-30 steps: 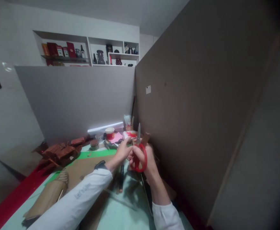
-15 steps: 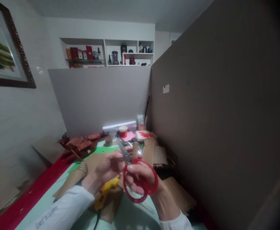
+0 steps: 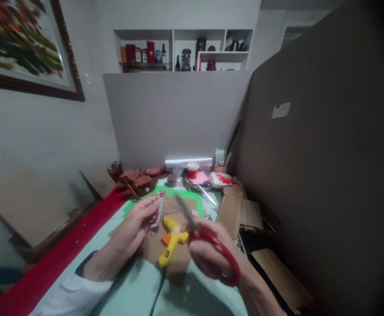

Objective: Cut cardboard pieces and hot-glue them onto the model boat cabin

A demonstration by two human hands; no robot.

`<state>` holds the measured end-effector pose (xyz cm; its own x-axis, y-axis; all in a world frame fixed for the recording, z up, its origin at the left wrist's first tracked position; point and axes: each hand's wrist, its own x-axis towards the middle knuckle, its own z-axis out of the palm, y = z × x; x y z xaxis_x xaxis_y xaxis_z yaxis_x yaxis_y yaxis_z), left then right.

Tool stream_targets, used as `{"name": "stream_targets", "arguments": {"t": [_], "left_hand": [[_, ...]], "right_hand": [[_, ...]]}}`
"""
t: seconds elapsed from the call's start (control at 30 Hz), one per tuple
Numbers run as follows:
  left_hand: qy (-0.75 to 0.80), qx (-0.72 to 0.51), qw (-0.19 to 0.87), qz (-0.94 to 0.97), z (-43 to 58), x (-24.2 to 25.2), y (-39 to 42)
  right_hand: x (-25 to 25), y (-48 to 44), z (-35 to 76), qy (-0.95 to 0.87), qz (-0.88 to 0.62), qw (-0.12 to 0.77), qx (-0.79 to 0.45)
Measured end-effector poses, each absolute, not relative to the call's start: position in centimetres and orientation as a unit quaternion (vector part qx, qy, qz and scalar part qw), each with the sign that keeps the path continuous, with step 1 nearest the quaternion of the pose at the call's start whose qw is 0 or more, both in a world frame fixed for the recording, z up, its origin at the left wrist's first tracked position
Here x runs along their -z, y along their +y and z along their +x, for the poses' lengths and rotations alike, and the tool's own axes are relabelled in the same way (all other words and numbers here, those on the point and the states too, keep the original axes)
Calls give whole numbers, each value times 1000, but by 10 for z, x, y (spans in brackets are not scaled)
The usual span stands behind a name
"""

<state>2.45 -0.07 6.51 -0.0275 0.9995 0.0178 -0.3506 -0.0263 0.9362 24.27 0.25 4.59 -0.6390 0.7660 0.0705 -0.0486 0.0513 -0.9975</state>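
Scissors (image 3: 205, 234) with red handles are gripped in the right hand (image 3: 208, 254), which I watch through the head camera; its fingers are curled around the handles. The blades point forward and to the left, too blurred for me to tell whether they are parted. I see the left hand (image 3: 134, 226) pinching a small red-and-white strip (image 3: 159, 213) between thumb and fingers, holding it upright, apart from the blades.

Between the two hands, I have a yellow glue gun (image 3: 172, 241) lying on brown cardboard (image 3: 178, 270), its dark cord (image 3: 157, 296) running toward me across the pale green table (image 3: 129, 281). I cannot tell whether the right hand touches the gun.

Beyond the left hand I make out a bright green sheet (image 3: 175, 192) and, at the far left, a heap of reddish-brown pieces (image 3: 135, 182). Farther back are a paper cup (image 3: 192, 172) and pink paper (image 3: 201, 178). More cardboard pieces (image 3: 231, 208) lie along the right, near the dark panel (image 3: 310, 175).
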Motion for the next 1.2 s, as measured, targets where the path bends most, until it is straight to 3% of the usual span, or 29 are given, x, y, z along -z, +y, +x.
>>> {"name": "stream_targets", "arguments": {"t": [0.13,0.27,0.53,1.2], "left_hand": [[443,-576,533,433,12,-62,-16],[462,-547,514,473,-4,-58,-23],[478,-514,517,490,-16,-47,-31],[499,-473,537,488,-8,-30,-35]], "right_hand": [[-32,24,239,-664,-383,417,-488],[-30,19,230,-698,-426,399,-415],[-32,2,220,-784,-376,245,-430],[-33,-5,209,-772,-364,195,-484]]}}
